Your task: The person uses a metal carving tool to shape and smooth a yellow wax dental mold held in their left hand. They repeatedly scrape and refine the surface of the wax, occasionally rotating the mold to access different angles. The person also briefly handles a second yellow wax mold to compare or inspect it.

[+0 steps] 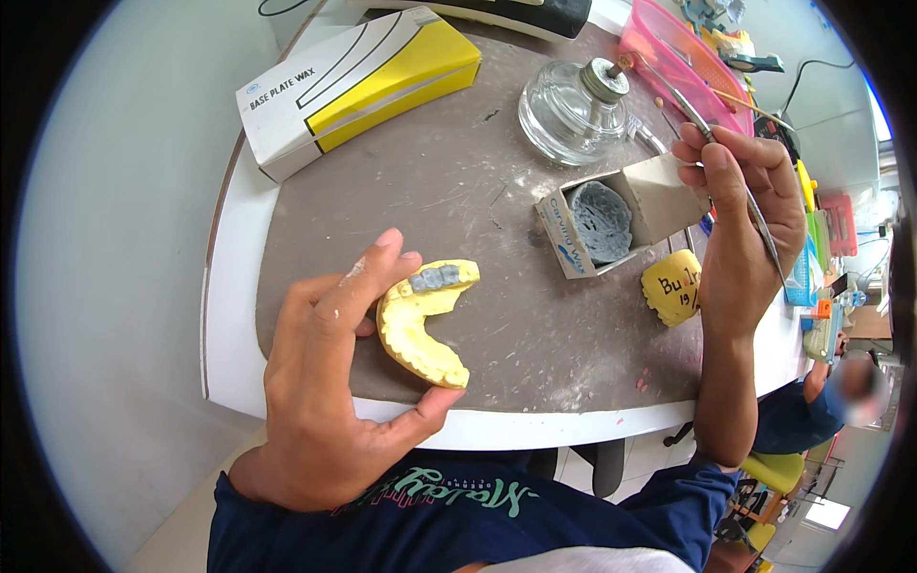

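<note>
My left hand [320,382] grips a yellow horseshoe-shaped dental cast [406,334] between thumb and fingers, above the near left of the table. A row of grey wax teeth [435,278] sits on the cast's far arm. Pinched in my right hand [750,210] is a slim metal wax carver [690,113]. Its far tip is close beside the wick of a glass spirit lamp [564,115]; I cannot make out a flame. Nearer me, an opened small carton [564,239] holds hollowed grey carving wax [604,224]. A second yellow plaster piece [673,286] with handwriting lies below my right hand.
A white and yellow wax box [382,86] lies at the far left of the brown tabletop [401,181]. Behind the lamp stands a pink basket [683,57] with tools. Another person [812,411] is at the far right. Wax crumbs dot the near edge.
</note>
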Demonstrator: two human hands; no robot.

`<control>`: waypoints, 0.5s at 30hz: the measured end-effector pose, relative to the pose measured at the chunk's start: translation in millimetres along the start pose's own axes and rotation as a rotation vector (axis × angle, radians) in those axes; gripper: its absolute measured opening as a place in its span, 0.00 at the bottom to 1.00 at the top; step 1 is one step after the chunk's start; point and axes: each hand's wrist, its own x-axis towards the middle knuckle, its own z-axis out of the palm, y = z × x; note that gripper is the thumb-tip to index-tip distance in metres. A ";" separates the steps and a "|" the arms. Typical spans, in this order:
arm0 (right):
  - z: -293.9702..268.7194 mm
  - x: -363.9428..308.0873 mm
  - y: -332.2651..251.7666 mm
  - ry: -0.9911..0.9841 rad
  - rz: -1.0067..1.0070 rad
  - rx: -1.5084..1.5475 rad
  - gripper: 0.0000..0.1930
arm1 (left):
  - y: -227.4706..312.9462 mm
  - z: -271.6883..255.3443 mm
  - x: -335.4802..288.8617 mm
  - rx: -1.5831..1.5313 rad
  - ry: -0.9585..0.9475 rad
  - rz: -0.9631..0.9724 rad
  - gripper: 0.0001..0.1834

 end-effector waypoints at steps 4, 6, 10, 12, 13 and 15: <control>-0.1 1.0 1.6 -0.011 -0.013 -0.016 0.07 | 7.2 6.7 1.7 -0.008 0.039 -0.028 0.58; 0.7 1.5 1.2 -0.009 -0.009 -0.022 0.07 | 11.1 10.1 4.3 0.016 0.063 -0.028 0.58; -3.4 1.1 2.6 -0.052 -0.013 -0.090 0.10 | 11.0 15.5 6.0 0.023 0.031 -0.011 0.56; -3.6 0.5 2.4 -0.041 -0.020 -0.112 0.10 | 9.6 15.7 4.6 0.024 0.030 -0.010 0.53; -7.1 0.7 4.0 -0.059 -0.037 -0.126 0.10 | 9.2 15.7 4.8 0.027 0.030 -0.007 0.52; -6.9 0.0 5.2 -0.058 -0.037 -0.112 0.11 | 8.8 15.1 4.6 0.059 0.027 0.006 0.50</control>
